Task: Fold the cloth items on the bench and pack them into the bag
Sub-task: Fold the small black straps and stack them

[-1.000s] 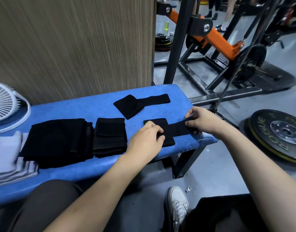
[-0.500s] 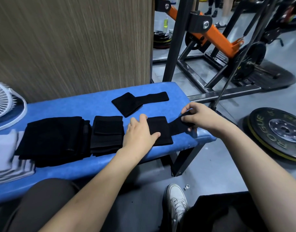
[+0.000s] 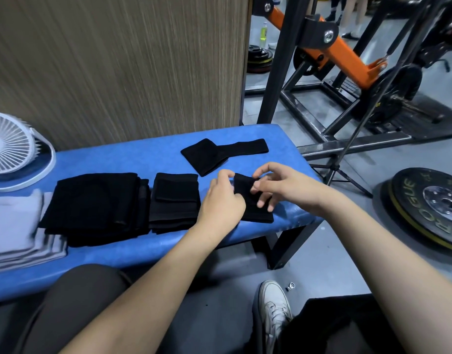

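— Wrap [image 3: 255, 203]: who has it?
— Both hands. The right hand [image 3: 283, 186] pinches its folded strap end between thumb and curled fingers; the left hand [image 3: 221, 200] grips its left edge, fingers bent over it.
— Where does it lie?
— On the blue bench [image 3: 122, 159], near the front right edge. Just left sits a folded black stack [image 3: 175, 200], then a bigger black pile [image 3: 97, 205]. Behind lies another wrap [image 3: 219, 154], unfolded.

Black wrap's [image 3: 255, 205] strap now folded over by right hand [image 3: 283, 185].
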The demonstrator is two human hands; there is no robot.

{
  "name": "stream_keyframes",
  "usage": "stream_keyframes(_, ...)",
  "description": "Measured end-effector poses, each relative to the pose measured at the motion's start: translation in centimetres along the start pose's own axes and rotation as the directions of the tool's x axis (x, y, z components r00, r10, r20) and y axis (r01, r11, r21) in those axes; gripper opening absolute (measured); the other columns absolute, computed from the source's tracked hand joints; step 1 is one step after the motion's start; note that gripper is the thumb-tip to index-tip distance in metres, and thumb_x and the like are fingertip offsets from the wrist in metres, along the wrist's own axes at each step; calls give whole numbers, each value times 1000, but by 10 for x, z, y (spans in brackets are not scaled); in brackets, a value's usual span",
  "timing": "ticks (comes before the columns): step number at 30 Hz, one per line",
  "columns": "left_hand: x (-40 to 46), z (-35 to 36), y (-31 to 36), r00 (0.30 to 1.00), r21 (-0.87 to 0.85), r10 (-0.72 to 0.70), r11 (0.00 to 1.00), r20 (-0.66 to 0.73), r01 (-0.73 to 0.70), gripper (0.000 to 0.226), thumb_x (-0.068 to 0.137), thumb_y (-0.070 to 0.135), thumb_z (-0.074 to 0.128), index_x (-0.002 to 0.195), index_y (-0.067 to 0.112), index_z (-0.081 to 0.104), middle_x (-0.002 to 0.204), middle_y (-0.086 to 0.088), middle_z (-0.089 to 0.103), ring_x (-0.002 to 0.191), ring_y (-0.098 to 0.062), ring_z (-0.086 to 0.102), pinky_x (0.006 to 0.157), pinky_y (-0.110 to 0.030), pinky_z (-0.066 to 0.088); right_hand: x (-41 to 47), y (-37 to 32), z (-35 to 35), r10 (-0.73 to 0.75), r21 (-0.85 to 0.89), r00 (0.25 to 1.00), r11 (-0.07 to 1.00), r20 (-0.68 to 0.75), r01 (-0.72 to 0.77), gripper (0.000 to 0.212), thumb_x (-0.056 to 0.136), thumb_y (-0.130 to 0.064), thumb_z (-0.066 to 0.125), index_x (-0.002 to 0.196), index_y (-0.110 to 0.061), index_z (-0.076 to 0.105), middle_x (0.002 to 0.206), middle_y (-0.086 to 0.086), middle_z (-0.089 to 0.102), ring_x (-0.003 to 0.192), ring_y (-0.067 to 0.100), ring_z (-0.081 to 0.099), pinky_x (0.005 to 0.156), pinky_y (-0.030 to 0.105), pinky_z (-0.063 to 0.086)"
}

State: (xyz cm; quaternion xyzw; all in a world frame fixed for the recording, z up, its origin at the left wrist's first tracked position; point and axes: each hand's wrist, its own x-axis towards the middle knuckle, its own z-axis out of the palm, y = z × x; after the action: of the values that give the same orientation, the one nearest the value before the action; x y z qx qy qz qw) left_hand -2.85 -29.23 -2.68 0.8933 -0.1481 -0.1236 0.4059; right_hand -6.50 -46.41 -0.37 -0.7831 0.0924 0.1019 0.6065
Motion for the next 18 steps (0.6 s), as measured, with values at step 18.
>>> stream_keyframes(18,-11,-77,5,985,-369,58,922,-160,-114,25,92,18,64,107,38,60,90,10,52,72,-5,53,74,-28,50,6,-34,30,-181,263,981,945,-63,192,25,92,2,63,111,-9,51,79,9,61,69,26,59,63,38,49)
